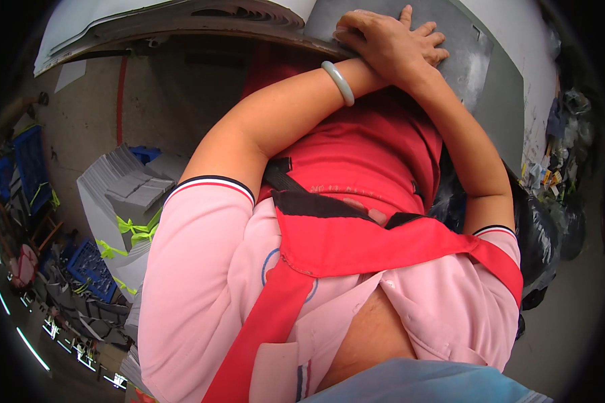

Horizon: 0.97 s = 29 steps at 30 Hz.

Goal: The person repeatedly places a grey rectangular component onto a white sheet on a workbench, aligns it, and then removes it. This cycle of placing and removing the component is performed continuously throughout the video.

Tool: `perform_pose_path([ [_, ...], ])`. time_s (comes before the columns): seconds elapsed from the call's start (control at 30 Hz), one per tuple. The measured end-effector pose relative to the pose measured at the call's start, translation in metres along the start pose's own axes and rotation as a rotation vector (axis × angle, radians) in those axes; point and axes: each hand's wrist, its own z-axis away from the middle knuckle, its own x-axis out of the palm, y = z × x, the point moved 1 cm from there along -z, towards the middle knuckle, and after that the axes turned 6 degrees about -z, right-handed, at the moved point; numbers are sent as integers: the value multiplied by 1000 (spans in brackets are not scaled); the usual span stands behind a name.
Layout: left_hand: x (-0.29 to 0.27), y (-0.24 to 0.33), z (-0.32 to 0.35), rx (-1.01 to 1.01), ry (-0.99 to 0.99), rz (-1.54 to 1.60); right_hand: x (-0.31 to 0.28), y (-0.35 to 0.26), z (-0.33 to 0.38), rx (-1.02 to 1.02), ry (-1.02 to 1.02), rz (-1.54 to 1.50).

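My forearms cross near the top of the head view. My left hand (429,39) lies palm down on a dark grey board (450,20), fingers spread and pointing up and to the right. A pale bangle (338,83) circles my left forearm. Over the left wrist and the back of that hand rests my right hand (382,41). Its fingers bend down at the near left edge of the board, and their tips are hidden. Whether they grip anything does not show. The board continues under both hands toward the right, with a whitish smudge on its surface.
Left of the board is a stack of large pale sheets (168,17). On the floor at left stand piled grey pieces (138,188) with bright green ties (138,232), near blue crates (94,269). Black plastic bags (541,232) crowd the right side.
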Motion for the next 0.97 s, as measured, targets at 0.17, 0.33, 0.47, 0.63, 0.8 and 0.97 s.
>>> perform_pose_path([
  [0.17, -8, -3, -7, -13, -150, 99, -14, 2, 0, 3, -25, -21],
  [0.33, 29, 4, -8, -40, 89, 105, -64, 85, 45, 327, 299, -597],
  [0.47, 0, 3, -10, -101, -7, 220, -77, 194, 128, 782, 592, -234],
  [0.63, 4, -4, -8, -81, -8, 274, -85, 224, 147, 892, 609, -814],
  [0.8, -3, -5, -7, 36, 163, 178, -88, 221, 154, 708, 338, -976],
  [0.97, -51, 57, 29, 215, -29, 443, -73, 216, 173, 634, 500, -1175],
])
